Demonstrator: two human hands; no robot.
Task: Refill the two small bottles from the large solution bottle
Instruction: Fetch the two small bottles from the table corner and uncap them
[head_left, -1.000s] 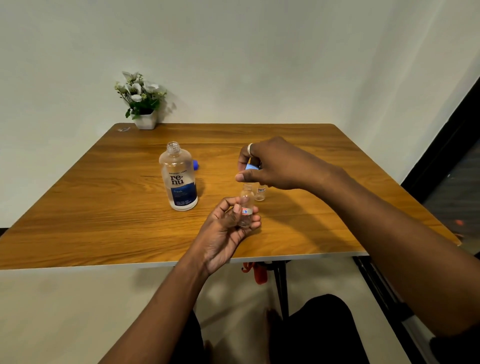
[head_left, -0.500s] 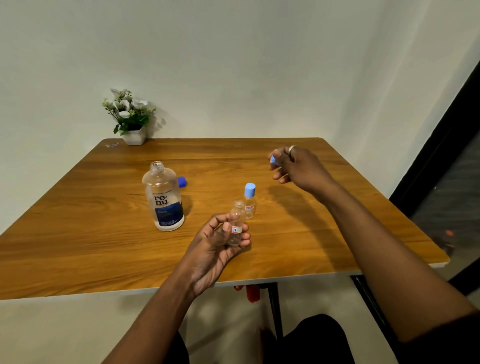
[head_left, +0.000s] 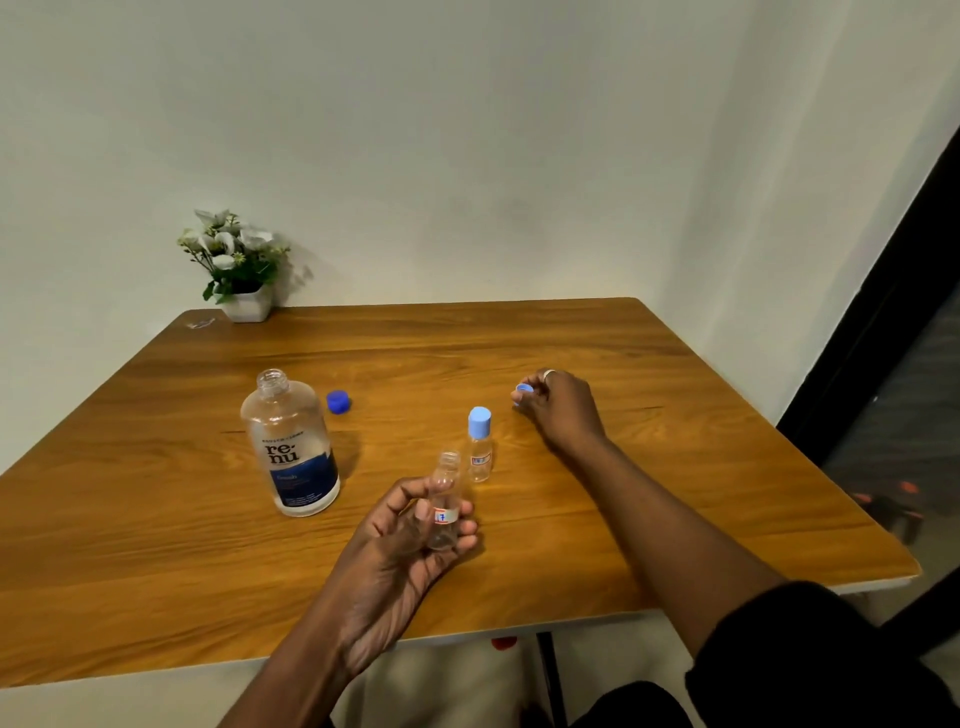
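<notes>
at the far left of the table (head_left: 156, 545) the potted plant (head_left: 240, 265) sits against the wall, out of the way. next comes the large solution bottle (head_left: 291, 447), upright with its mouth open, and its dark blue cap (head_left: 337, 401) lying just behind it on the wood. neither has moved in the last second.

your left hand (head_left: 400, 540) is curled around the first small bottle (head_left: 445, 501), holding it upright above the near part of the table, neck bare, as it was a second ago. just beyond it the second small bottle (head_left: 479, 447) stands on the table with its light blue cap on; a second ago your right hand hid it.

what has changed is on the right: your right hand (head_left: 558, 410), which was over the held bottle's neck a second ago, has swung out and down to the table, pinching the light blue cap (head_left: 523, 388) in its fingertips. so the first bottle looks uncapped and ready. set that cap down and your right hand is free to pour from the large bottle.
</notes>
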